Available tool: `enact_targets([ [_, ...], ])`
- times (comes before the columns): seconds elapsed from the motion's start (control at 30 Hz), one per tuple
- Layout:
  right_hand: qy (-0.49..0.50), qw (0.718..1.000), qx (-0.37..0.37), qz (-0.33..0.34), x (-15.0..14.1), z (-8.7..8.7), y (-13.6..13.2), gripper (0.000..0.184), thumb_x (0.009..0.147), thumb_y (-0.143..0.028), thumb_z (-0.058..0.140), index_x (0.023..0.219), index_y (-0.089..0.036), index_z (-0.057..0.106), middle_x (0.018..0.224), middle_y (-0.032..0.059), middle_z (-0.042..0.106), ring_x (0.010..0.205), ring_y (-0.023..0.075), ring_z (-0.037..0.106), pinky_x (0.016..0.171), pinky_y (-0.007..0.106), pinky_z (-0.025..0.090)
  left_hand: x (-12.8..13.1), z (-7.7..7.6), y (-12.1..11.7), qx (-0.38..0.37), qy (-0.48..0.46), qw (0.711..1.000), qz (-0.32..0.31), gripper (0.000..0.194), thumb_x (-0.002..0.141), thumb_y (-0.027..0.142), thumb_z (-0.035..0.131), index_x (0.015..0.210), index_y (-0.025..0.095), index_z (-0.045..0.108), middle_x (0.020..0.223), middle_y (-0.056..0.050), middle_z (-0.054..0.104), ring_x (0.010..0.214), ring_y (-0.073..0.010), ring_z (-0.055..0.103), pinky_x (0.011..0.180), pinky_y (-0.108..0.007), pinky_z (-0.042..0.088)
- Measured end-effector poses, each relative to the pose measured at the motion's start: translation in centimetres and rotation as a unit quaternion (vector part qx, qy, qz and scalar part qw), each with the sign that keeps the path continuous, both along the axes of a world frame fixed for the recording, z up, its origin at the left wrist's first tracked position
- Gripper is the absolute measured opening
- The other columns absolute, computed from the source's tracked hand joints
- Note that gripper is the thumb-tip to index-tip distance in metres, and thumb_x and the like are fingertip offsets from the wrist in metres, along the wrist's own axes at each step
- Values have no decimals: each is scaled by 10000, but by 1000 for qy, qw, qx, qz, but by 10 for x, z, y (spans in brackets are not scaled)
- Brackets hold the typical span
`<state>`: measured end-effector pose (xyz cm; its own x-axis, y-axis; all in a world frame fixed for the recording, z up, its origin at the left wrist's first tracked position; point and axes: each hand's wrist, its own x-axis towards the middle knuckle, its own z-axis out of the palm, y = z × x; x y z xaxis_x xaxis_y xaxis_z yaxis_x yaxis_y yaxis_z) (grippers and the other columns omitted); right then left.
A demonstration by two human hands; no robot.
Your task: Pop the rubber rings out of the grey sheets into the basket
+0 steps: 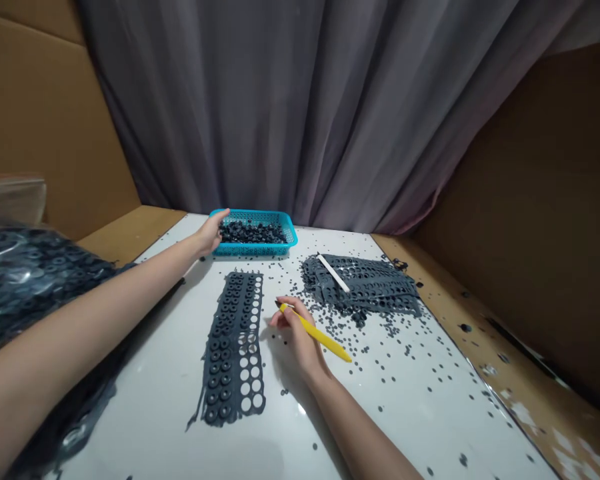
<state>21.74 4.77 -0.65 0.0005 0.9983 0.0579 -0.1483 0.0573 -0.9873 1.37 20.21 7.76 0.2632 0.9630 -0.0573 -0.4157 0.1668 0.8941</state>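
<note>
Head view: the white counter [150, 400], strewn with dark bits, runs back to a grey curtain [260, 100] between cardboard walls [35, 100]. Bare counter flanks the black sheet [235, 347], part holes, part rings. Left hand [212, 233] grips the blue basket [255, 249]; right hand [297, 330] holds a yellow pen [325, 339].

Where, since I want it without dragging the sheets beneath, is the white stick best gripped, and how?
Probably at its middle, from above: the white stick lies slantwise on the dark perforated sheets, slim, straight and uncovered, so pinch across its long edges. The right hand is nearer but holds the yellow pen-like tool.
</note>
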Motion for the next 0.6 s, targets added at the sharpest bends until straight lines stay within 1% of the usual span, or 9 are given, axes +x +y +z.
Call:
enact_targets([
  [0.07, 17, 1000, -12, 22, -1, -2, 0, 182, 845, -282, 416, 985, -197, 496, 577, -25, 595, 593, 145, 526, 614, 267, 395, -6, -8, -34, 91, 147, 984, 43, 297, 874, 213, 410, 1120, 151, 565, 990, 78, 627, 877, -45, 533, 773, -119, 353],
  [0.1, 24, 999, -21, 28, -2, -3, 0, 148, 828, -260, 430, 950, -204, 492, 549, -37, 582, 562, 139, 515, 589, 256, 388, -6, -12, -56, 142, 231, 962, 44, 227, 824, 210, 508, 1008, 140, 622, 951, 45, 635, 868, -76, 531, 773, -145, 364],
  [0.13, 28, 999, -29, 33, -2, -4, 0, 103, 807, -244, 450, 893, -207, 493, 533, -43, 574, 544, 132, 511, 575, 248, 386, -5, -17, -82, 196, 312, 929, 26, 161, 759, 220, 607, 893, 142, 651, 874, 10, 638, 824, -110, 531, 761, -183, 382],
  [0.17, 28, 998, -37, 37, -2, -4, 0, 58, 787, -235, 476, 832, -206, 497, 531, -41, 574, 542, 128, 516, 574, 242, 392, -3, -23, -110, 249, 384, 888, -41, 145, 726, 241, 654, 840, 151, 659, 845, -17, 633, 807, -139, 529, 760, -223, 391],
  [0.23, 22, 997, -52, 53, 0, -2, -1, 52, 755, -243, 537, 758, -193, 523, 579, -17, 607, 576, 130, 555, 602, 247, 421, 2, -38, -163, 330, 469, 801, -170, 192, 716, 268, 665, 892, 190, 652, 903, -46, 617, 836, -192, 517, 756, -290, 398],
  [0.3, 9, 996, -60, 64, 1, 1, -2, 102, 728, -266, 600, 769, -174, 579, 656, 14, 643, 637, 146, 600, 649, 268, 450, 5, -54, -204, 390, 519, 732, -208, 269, 733, 252, 641, 999, 215, 626, 950, -60, 609, 866, -216, 495, 776, -322, 384],
  [0.37, -11, 996, -67, 58, 2, 3, -2, 169, 704, -290, 647, 806, -157, 629, 701, 40, 662, 672, 164, 620, 672, 287, 462, 7, -68, -223, 429, 549, 687, -206, 198, 817, 201, 535, 995, 207, 620, 930, -75, 612, 861, -214, 486, 765, -316, 371],
  [0.47, -40, 996, -75, 37, 1, 2, -1, 216, 666, -304, 686, 807, -141, 673, 699, 59, 671, 651, 170, 614, 643, 292, 461, 4, -76, -222, 456, 548, 667, -216, 237, 893, 157, 392, 923, 194, 624, 840, -79, 612, 794, -197, 480, 703, -296, 358],
  [0.6, -39, 997, -68, 15, -7, -8, 2, 131, 650, -224, 642, 746, -140, 670, 583, 21, 629, 521, 131, 543, 521, 255, 418, -3, -59, -209, 414, 487, 717, -277, 202, 897, 196, 413, 962, 197, 604, 868, -76, 605, 817, -189, 496, 717, -277, 382],
])
